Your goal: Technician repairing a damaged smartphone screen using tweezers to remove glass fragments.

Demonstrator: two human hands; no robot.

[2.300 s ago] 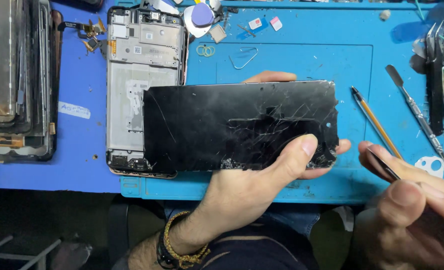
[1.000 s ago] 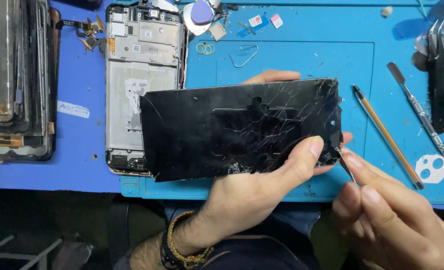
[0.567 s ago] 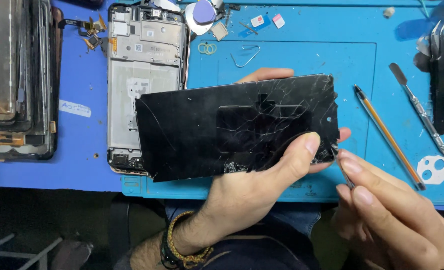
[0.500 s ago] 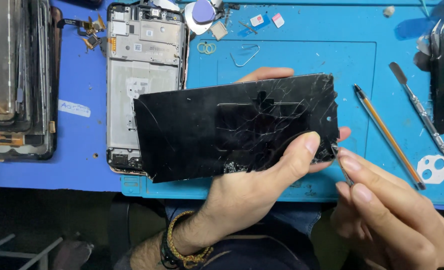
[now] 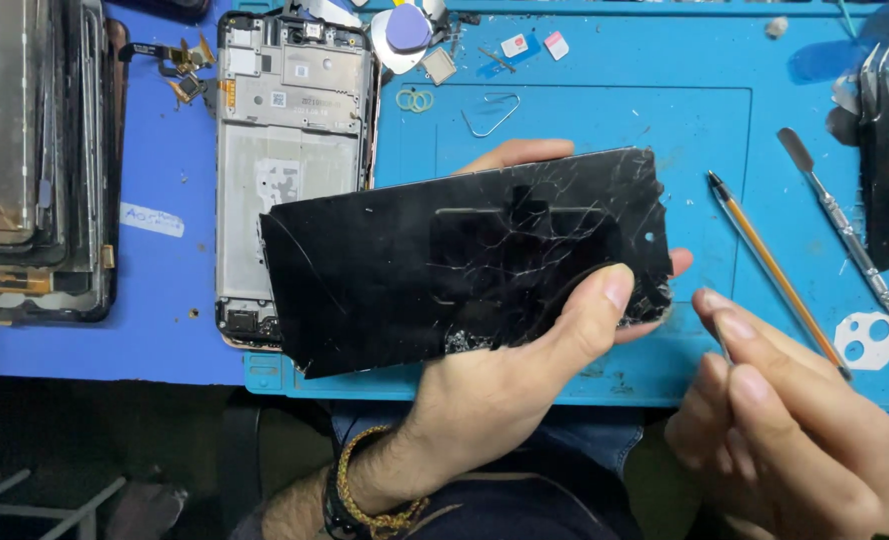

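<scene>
Item: cracked black glass phone screen panel [image 5: 465, 260], lifted clear of the desk. Left hand [image 5: 505, 390] grip closed on its lower right edge, thumb on top, fingers beneath. Right hand [image 5: 795, 430], just right of the grip, pinches a thin metal tool [image 5: 722, 340]. Left of the grip: bare silver phone frame [image 5: 290, 130] on blue work mat [image 5: 605, 130].

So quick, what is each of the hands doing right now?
Left hand: closed on the cracked black phone screen, thumb on its front.
Right hand: fingers pinched together beside the screen's corner; whether they hold something cannot be told.
</scene>
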